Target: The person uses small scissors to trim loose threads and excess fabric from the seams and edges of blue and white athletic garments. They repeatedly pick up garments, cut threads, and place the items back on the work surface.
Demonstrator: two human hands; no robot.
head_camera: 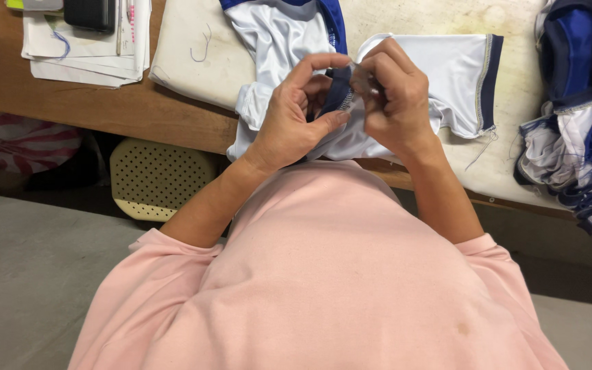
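Both hands together over the near edge of the table, pinched on a white shirt with navy trim. Left hand curled under and around the navy hem, thumb and forefinger closed on the cloth. Right hand clamped on the same hem from the other side, fingertips meeting the left's; something small and pale may sit between them, too blurred to tell. Rest of the shirt draped back across a cream pad, one sleeve spread flat toward the table's right side, a loose thread hanging from its cuff.

To handle this well, by the look of it: hem kept taut between the two grips, seam turned toward the eye, any pull kept short and along the stitching rather than across it.

Pile of blue and white shirts at the right edge. Stack of papers at the far left corner.
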